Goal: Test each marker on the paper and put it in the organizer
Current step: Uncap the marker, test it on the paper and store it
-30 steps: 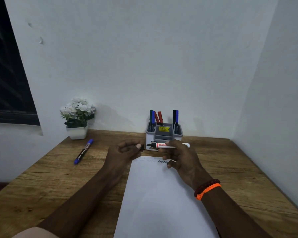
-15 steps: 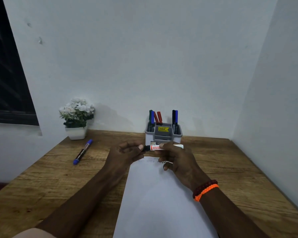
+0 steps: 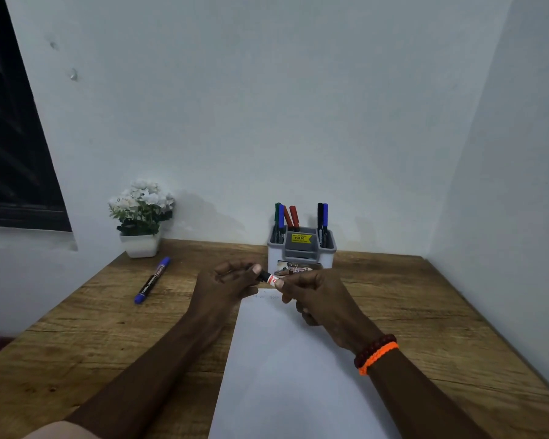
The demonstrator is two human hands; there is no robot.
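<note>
A black marker [image 3: 268,277] with a white and red label lies level between my two hands, just in front of the grey organizer [image 3: 301,253]. My left hand [image 3: 227,285] pinches its black end; my right hand [image 3: 317,299] wraps the barrel, hiding most of it. Whether the cap is fully on, I cannot tell. Both hands hover over the far end of the white paper [image 3: 286,369], which bears faint scribbles near its top edge. Several markers stand upright in the organizer. A blue marker [image 3: 152,279] lies on the table to the left.
A white pot of white flowers [image 3: 140,217] stands at the back left against the wall. The wooden table [image 3: 425,315] fits into a corner, with walls behind and to the right. A dark window [image 3: 10,147] is at the left.
My hands have come together. The marker's black end, apart from my left hand a second ago, now sits in its fingers, and my right hand covers more of the barrel.
</note>
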